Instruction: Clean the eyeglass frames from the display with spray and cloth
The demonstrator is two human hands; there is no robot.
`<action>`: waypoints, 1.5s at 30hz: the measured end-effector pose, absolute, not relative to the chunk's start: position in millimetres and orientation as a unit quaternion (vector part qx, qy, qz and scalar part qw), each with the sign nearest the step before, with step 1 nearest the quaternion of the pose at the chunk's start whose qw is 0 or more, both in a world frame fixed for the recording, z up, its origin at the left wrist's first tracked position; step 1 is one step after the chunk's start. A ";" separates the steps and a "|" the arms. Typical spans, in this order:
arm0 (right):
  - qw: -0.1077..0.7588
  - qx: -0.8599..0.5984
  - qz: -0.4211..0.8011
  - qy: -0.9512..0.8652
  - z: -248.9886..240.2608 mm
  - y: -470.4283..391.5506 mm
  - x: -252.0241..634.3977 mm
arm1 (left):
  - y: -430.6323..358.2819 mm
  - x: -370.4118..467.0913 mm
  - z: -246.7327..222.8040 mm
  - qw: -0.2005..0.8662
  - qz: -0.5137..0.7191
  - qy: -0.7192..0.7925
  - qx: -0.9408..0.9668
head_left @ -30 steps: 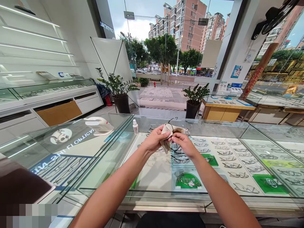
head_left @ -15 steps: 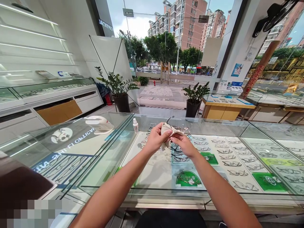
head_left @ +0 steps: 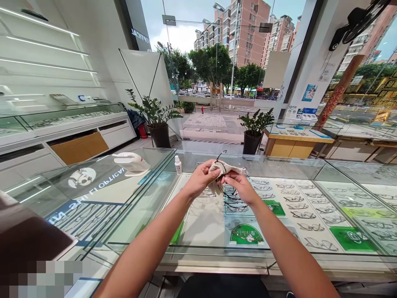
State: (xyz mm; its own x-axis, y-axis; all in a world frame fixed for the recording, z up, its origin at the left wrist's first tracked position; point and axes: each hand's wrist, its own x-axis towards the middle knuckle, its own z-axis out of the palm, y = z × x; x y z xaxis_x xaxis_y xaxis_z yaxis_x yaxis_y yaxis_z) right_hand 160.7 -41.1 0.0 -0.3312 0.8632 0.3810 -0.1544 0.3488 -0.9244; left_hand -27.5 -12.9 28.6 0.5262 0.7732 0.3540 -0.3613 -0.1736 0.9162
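Note:
Both my hands are raised over the glass counter, closed around a pale cloth point(head_left: 230, 167) and a pair of dark-rimmed eyeglasses point(head_left: 221, 156). My left hand point(head_left: 201, 180) grips the cloth and frame from the left, its thumb pressed on the front. From the right, my right hand point(head_left: 240, 187) pinches the bunched cloth and frame with thumb and fingers. One thin temple sticks up above the cloth, while folds hide most of the lenses. A white spray bottle point(head_left: 178, 165) stands on the glass left of my hands.
Beneath the glass top of the display counter point(head_left: 198, 253) lie rows of eyeglasses point(head_left: 303, 215) and green display cards point(head_left: 352, 238). At the left are a white device point(head_left: 132, 163) and a dark brown object point(head_left: 31, 231). Potted plants point(head_left: 159, 134) stand beyond the counter.
My hands have shifted slightly, and the cloth is folded differently around the eyeglasses. More of the dark rim shows over the cloth. The view has tilted very slightly.

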 end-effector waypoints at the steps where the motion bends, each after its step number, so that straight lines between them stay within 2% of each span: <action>1: 0.506 -0.275 0.501 -0.646 0.3 -41.6 160.6 | -13.9 -26.7 28.1 0.612 0.461 0.171 0.620; 7: 0.489 -0.272 0.481 -0.675 20.9 -43.1 163.3 | -19.0 -10.7 35.1 0.537 0.535 0.185 0.626; 11: 0.458 -0.254 0.454 -0.721 68.4 -40.6 172.6 | -18.1 -2.2 79.7 0.477 0.566 0.175 0.649; 15: 0.512 -0.256 0.419 -0.705 118.2 -40.1 180.9 | -15.1 0.2 133.5 0.468 0.544 0.121 0.686; 18: 0.535 -0.258 0.427 -0.681 137.6 -41.4 185.0 | -15.4 0.8 151.1 0.476 0.528 0.080 0.699; 26: 0.535 -0.259 0.430 -0.680 129.4 -34.8 188.7 | -18.8 11.4 132.7 0.510 0.548 0.093 0.656; 34: 0.515 -0.246 0.404 -0.714 127.7 -38.2 175.5 | -20.2 18.8 126.8 0.454 0.623 0.112 0.627; 41: 0.521 -0.255 0.408 -0.705 129.4 -38.4 183.8 | -5.9 -2.1 139.7 0.491 0.492 0.067 0.716; 45: 0.523 -0.256 0.416 -0.699 127.7 -35.1 185.0 | -1.8 -5.4 140.1 0.482 0.474 0.051 0.735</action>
